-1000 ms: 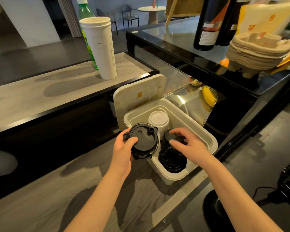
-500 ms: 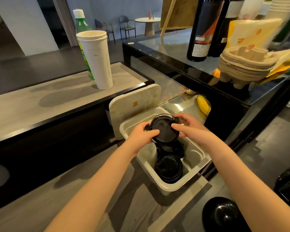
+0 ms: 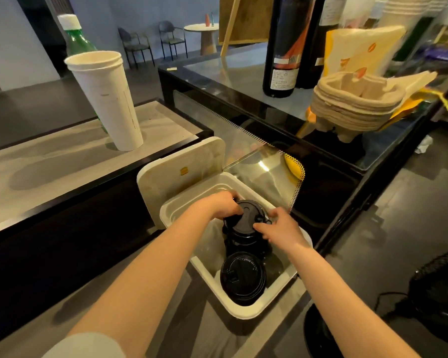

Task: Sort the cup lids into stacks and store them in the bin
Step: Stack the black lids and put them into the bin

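A white bin [image 3: 246, 310] sits open on the low wooden counter, its lid [image 3: 176, 174] leaning upright behind it. Inside, a stack of black cup lids [image 3: 243, 277] stands at the near end. A second stack of black lids [image 3: 246, 223] fills the middle. My left hand [image 3: 224, 205] grips that middle stack's top from the far left side. My right hand [image 3: 279, 228] holds it from the right. The white lids are hidden behind my hands.
A stack of white paper cups [image 3: 106, 99] and a green bottle [image 3: 75, 40] stand on the raised ledge at left. A glass display case [image 3: 243, 81] at right carries wine bottles [image 3: 282, 47] and pulp cup carriers [image 3: 357, 102]. A black stool [image 3: 318, 334] is below right.
My left hand carried the black lid stack from the bin's left rim into the bin's middle, and my right hand joined it. Both hands have lowered it; the camera tilted down.
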Tool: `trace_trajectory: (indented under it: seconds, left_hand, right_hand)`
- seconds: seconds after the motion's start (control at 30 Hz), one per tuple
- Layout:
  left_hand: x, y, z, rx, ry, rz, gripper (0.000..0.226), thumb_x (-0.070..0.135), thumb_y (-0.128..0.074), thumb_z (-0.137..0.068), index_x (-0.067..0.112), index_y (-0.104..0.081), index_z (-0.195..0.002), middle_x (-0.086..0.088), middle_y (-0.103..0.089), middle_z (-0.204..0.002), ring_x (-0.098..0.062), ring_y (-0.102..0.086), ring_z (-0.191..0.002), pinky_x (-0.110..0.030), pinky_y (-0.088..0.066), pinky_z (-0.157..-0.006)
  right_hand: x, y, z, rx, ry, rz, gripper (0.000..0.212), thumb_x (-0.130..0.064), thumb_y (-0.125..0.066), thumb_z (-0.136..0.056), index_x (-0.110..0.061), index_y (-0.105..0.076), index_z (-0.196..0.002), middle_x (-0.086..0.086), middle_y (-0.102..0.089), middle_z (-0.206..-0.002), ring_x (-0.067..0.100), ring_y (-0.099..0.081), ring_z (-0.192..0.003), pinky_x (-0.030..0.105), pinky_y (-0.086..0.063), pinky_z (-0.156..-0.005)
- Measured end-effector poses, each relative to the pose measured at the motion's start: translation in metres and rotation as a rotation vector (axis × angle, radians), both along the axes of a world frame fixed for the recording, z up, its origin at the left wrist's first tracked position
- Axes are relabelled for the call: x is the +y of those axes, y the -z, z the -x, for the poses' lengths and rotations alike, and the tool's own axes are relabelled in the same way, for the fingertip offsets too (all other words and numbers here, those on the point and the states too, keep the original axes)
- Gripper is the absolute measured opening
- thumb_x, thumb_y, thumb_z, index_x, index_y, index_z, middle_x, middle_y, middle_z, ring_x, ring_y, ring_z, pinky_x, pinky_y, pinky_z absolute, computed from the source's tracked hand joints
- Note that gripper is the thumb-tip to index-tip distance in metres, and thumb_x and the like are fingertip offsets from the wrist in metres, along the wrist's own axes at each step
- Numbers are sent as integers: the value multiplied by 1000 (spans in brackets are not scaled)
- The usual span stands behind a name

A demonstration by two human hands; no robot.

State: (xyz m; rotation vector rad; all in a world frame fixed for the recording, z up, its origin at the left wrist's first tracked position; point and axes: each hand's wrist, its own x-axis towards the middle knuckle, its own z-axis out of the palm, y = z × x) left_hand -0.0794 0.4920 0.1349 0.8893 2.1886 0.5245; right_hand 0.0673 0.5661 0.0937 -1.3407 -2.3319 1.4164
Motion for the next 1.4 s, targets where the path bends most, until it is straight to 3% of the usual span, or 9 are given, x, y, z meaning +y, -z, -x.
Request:
trace_trajectory:
  seconds: [0.13, 0.3, 0.47, 0.6, 0.67, 0.77, 0.9, 1.17, 1.4]
  left_hand:
    - [15, 6, -2, 78, 106, 135, 54, 23, -57, -91, 14, -37, -141, -11, -46, -137, -30, -50, -120, -38, -48, -97]
    - [22, 15, -3, 41, 156, 160, 54, 22, -55, -93, 12, -37, -142, -12, -47, -137, -30, -51, -119, -39, -49, -95]
    - [19, 24, -6, 261, 274, 152, 61, 29, -58, -91, 10, -34, -143, -11, -45, -142, -28, -45, -128, -33, -39, -103]
    - [14, 30, -12, 440, 429, 155, 52, 29, -57, -92, 7, -40, -136, -12, -53, -131, -28, -51, -119, -33, -42, -94]
    - [13, 31, -12, 512, 468, 159, 49, 30, -56, -92, 8, -42, -133, -11, -56, -127, -28, -54, -114, -35, -44, -90]
    - [11, 27, -8, 602, 492, 190, 45, 30, -54, -92, 10, -45, -131, -11, -54, -127, -28, -53, -114, -36, -46, -90]
    - [-4, 26, -2, 694, 495, 195, 37, 34, -53, -91, 19, -59, -125, -8, -49, -130, -28, -44, -119, -39, -45, -95]
    - [-21, 34, -5, 706, 558, 267, 36, 34, -47, -95, 33, -54, -130, 0, -34, -144, -27, -26, -130, -39, -27, -102]
    - [-36, 28, -5, 671, 480, 186, 42, 27, -47, -94, 29, -48, -136, -7, -40, -135, -29, -32, -125, -37, -33, -97]
  right_hand:
    - [-2, 5, 1, -67, 27, -39, 52, -42, -68, -78, -20, -45, -118, 1, -62, -101, 22, -61, -91, 33, -48, -76]
    - [-4, 0, -1, -154, -36, -172, 40, -38, -62, -87, -17, -48, -118, 0, -56, -104, 22, -55, -95, 28, -39, -71]
    - [-5, 4, 1, -280, -122, -322, 30, -36, -62, -87, -13, -57, -105, 5, -65, -103, 24, -61, -95, 27, -39, -64]
    - [-6, 6, 0, -322, -208, -462, 35, -35, -64, -86, -13, -52, -111, 6, -64, -106, 25, -61, -97, 27, -37, -63]
    - [-7, 6, -1, -267, -254, -528, 39, -32, -64, -86, -16, -49, -118, 5, -63, -110, 25, -60, -101, 29, -42, -65]
    - [-6, 8, -3, -196, -437, -617, 47, -29, -60, -89, -21, -47, -134, 2, -53, -128, 21, -50, -117, 29, -43, -85]
    - [2, 11, -2, -302, -617, -647, 63, -43, -58, -89, -25, -36, -145, -1, -29, -152, 22, -28, -138, 35, -35, -108]
    - [2, 10, 15, -379, -678, -744, 61, -45, -60, -87, -22, -43, -140, 1, -38, -144, 24, -31, -132, 40, -39, -104]
    - [4, 8, 11, -337, -688, -707, 62, -44, -58, -89, -20, -39, -143, 1, -37, -145, 23, -31, -134, 38, -38, -105]
